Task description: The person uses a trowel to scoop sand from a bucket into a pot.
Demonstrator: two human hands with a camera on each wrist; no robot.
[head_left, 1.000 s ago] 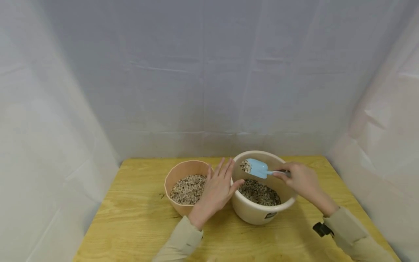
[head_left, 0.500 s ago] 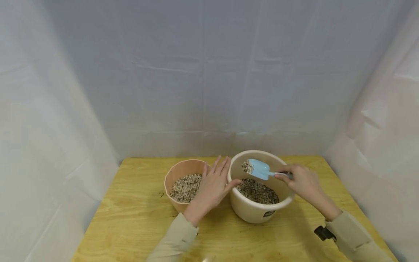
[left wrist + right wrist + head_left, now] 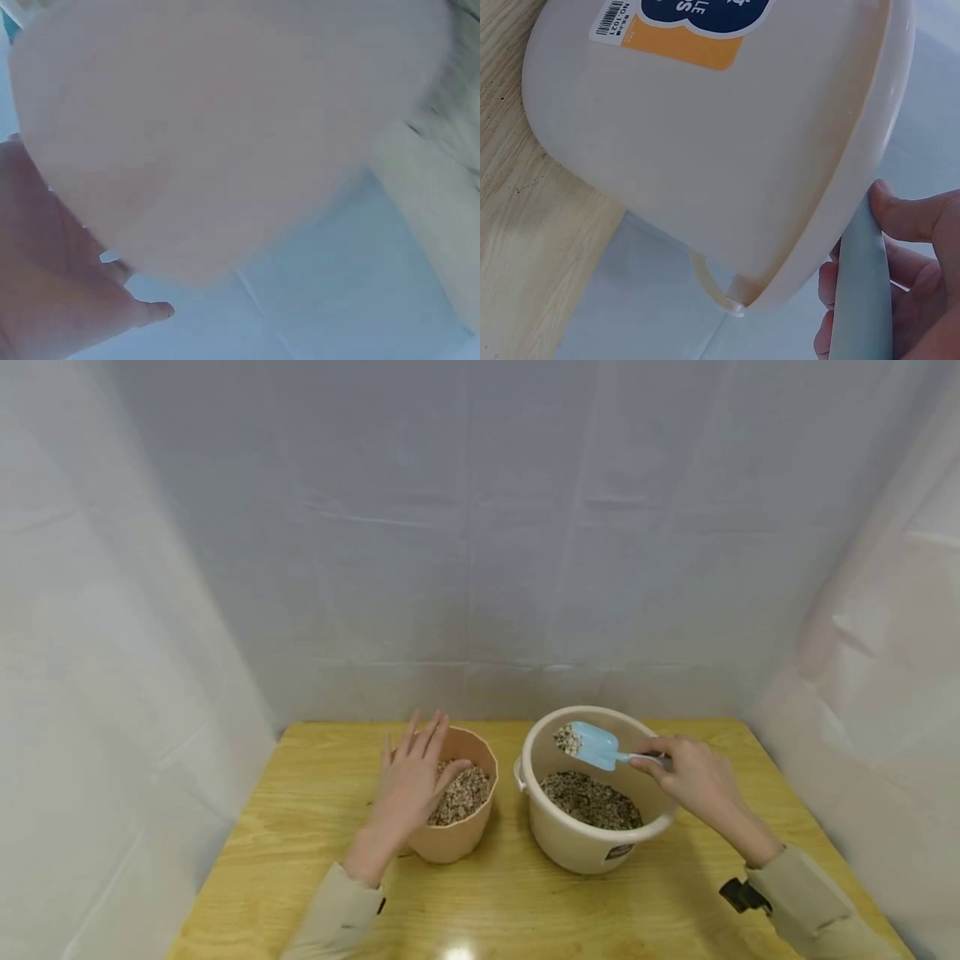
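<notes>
A peach pot [image 3: 459,837] and a cream bucket [image 3: 577,847], both holding gravel, stand side by side on a wooden table [image 3: 300,827]. My left hand [image 3: 412,772] lies over the pot's left rim, fingers straight and pointing away from me. In the left wrist view the blurred peach pot [image 3: 225,127] fills the frame, with my left hand [image 3: 52,292] below it. My right hand [image 3: 654,758] pinches the handle of a light blue scoop [image 3: 592,745], held above the bucket with gravel at its tip. The right wrist view shows the bucket wall [image 3: 705,150], the scoop handle [image 3: 864,300] and my right hand [image 3: 919,255].
White sheets [image 3: 480,543] close the table in at the back and both sides. The table's near edge runs along the bottom of the head view. A black strap [image 3: 738,893] sits on my right sleeve.
My left hand has slid left from the gap between the two containers onto the peach pot's left rim. The scoop and right hand have stayed almost still over the bucket.
</notes>
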